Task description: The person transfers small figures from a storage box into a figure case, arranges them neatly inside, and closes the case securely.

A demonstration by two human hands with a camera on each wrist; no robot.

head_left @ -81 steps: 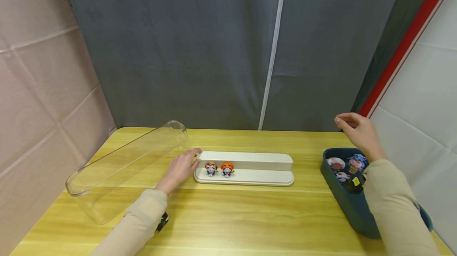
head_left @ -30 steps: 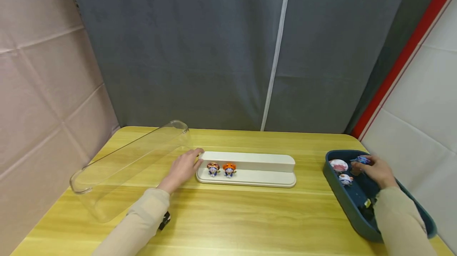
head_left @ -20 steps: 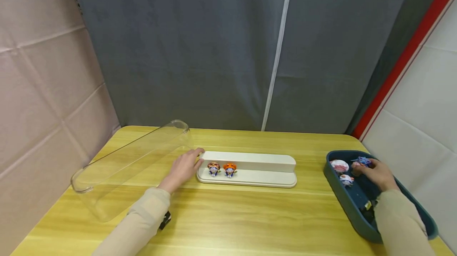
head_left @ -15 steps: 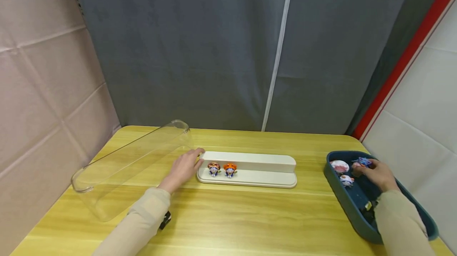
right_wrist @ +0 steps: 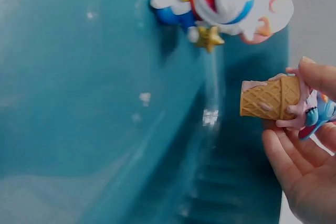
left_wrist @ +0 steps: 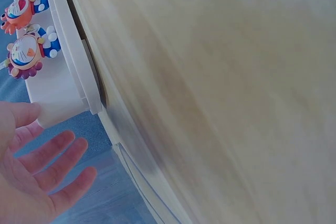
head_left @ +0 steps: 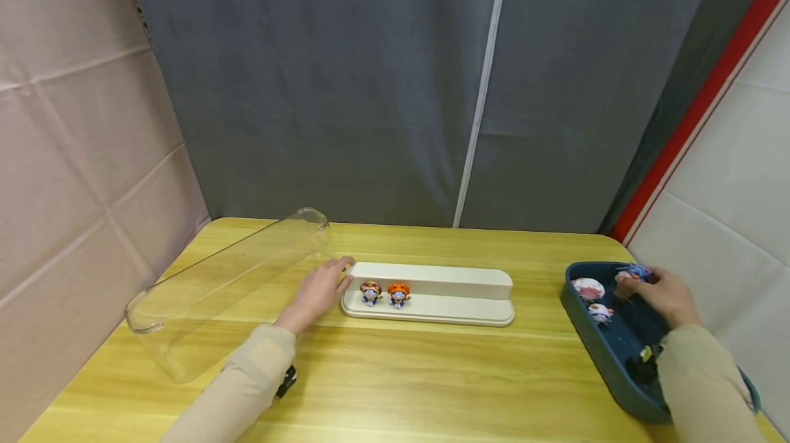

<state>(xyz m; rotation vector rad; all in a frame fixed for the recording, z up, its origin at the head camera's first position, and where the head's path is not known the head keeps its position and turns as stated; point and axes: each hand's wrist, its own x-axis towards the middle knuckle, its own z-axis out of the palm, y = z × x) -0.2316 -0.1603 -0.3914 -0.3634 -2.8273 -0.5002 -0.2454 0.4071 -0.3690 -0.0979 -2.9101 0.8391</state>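
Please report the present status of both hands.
Left hand at left end of stand. Right hand pinches cone figure over bin. Nothing seems to block it.

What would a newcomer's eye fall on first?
Probably the figurine with the bright orange hat, near the left end of the long white plastic stand. Next, the long transparent plastic cover left of the stand. At right, the right hand holds a brown ice-cream-cone figurine at the far end of the dark blue plastic tray.

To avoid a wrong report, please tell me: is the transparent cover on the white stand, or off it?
Off: the transparent cover lies on the table, left of the white stand, whose two figurines are uncovered.
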